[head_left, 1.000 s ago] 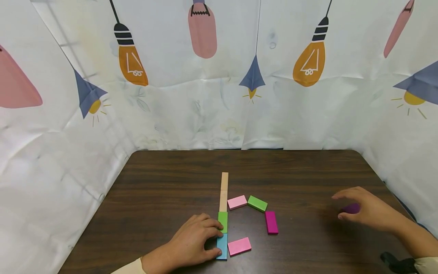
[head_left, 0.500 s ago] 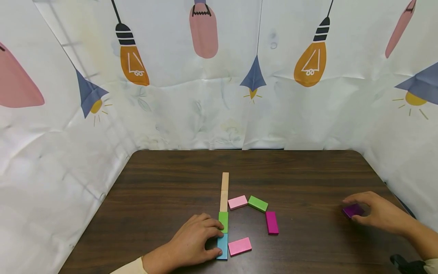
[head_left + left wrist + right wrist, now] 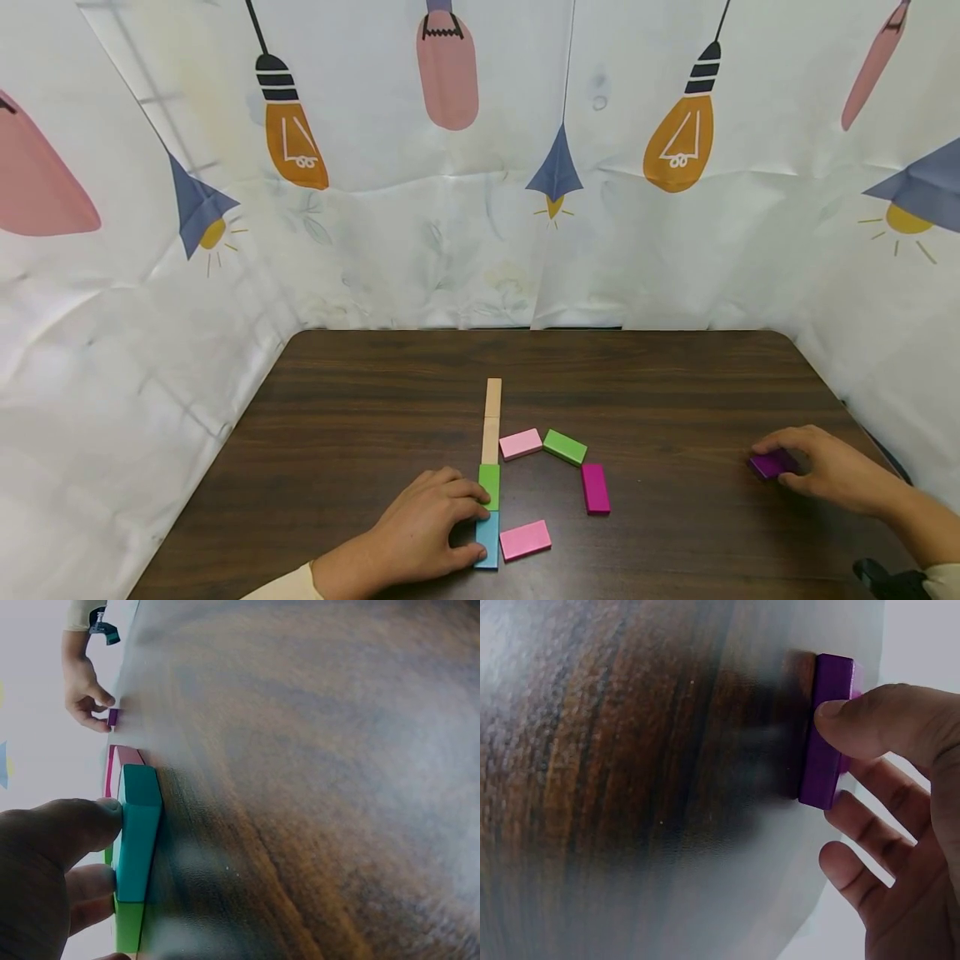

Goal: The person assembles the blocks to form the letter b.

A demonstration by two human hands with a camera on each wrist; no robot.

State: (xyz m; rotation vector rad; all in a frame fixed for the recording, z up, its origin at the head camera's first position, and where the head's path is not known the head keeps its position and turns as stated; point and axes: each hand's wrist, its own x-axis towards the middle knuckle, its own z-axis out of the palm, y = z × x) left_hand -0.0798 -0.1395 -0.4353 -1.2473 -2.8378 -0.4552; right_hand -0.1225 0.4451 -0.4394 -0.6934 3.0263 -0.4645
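My left hand [image 3: 423, 529] rests with relaxed fingers on the blue block [image 3: 487, 540] and the green block [image 3: 489, 483] at the near end of a straight row. In the left wrist view, the thumb lies against the edge of the blue block [image 3: 139, 836]. At the right side of the table, my right hand [image 3: 836, 471] has thumb and fingers around a flat purple block [image 3: 768, 464]. The right wrist view shows the thumb pressed on one long side of that purple block [image 3: 825, 761], with the fingers partly hidden behind it.
Two plain wooden blocks [image 3: 492, 417] continue the row away from me. Right of it, a pale pink block [image 3: 521, 444], another green block [image 3: 565, 447], a magenta block [image 3: 596, 489] and a pink block [image 3: 525, 541] form a loose curve. A printed cloth [image 3: 450, 250] surrounds the table [image 3: 360, 400].
My right hand has come down from hovering over the purple block to grip its sides, its fingers drawing closer together. My left hand and the other blocks have stayed in place.
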